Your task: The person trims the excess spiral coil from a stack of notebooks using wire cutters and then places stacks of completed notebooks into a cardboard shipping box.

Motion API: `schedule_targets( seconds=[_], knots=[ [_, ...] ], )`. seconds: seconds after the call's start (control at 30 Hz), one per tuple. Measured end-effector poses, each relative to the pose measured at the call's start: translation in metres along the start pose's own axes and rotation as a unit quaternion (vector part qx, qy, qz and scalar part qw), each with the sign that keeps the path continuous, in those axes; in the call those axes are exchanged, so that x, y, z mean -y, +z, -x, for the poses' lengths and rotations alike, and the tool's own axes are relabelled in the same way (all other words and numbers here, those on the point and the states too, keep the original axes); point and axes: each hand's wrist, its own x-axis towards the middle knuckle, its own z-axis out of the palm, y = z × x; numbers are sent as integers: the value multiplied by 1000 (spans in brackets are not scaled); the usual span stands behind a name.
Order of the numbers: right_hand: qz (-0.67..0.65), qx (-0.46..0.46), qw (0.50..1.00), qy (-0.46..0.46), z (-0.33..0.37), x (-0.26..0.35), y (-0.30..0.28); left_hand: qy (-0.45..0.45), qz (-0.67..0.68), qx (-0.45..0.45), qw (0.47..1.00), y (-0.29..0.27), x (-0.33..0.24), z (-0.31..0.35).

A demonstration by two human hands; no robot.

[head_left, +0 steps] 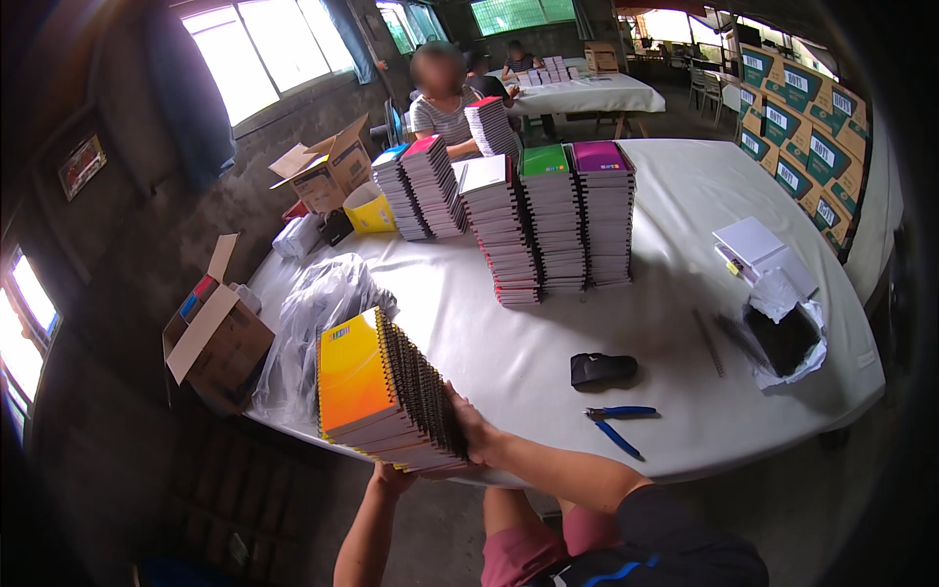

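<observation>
Bracing a thick stack of spiral notebooks point(389, 396) between both palms, the person has it at seven o'clock from the middle of the view, at the near edge of the white-covered table point(675, 303). Whether the cloth bears any of its load cannot be told. The right hand point(470, 423) lies along the stack's four o'clock side, fingers pressed against the black wire coils; the left hand point(394, 478) reaches to its underside at six o'clock, where its fingers are mostly hidden, so how tightly they grip cannot be told. Such a pile is likely heavy as a whole, though each book should be light and bendy. The orange and yellow top cover looks glossy, so books could slide over one another if tilted, and the coils could snag or get crushed. The soundest hold is probably low, one palm beneath the bottom book, the other flat against the side. Around the stack, a soft clear plastic bag point(318, 318) sits just beside it at eleven o'clock, taller notebook piles point(553, 225) stand apart at one o'clock, and blue-handled cutters point(621, 426) lie at three o'clock.
</observation>
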Motion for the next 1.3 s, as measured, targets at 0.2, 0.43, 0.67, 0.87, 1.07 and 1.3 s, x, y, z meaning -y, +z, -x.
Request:
schedule_targets(
  seconds=[0.2, 0.43, 0.67, 0.87, 1.07, 1.3],
  knots=[
    [-9, 35, 995, 91, 9, 36, 13, 49, -38, -26, 998, 37, 19, -6],
    [3, 87, 994, 59, 20, 46, -10, 66, -22, -136, 988, 47, 28, -18],
    [595, -90, 768, -220, 109, -11, -47, 197, -305, -149, 920, -61, -23, -26],
    [794, -218, 544, -161, 109, -25, -11, 62, -198, 47, 977, -50, -41, -94],
    [794, -175, 545, -203, 96, -9, -36, 18, -232, 125, 965, -38, -61, -103],
    [806, -82, 573, -124, 75, 34, -62, 50, -267, 112, 956, -32, -73, -72]
  ],
)
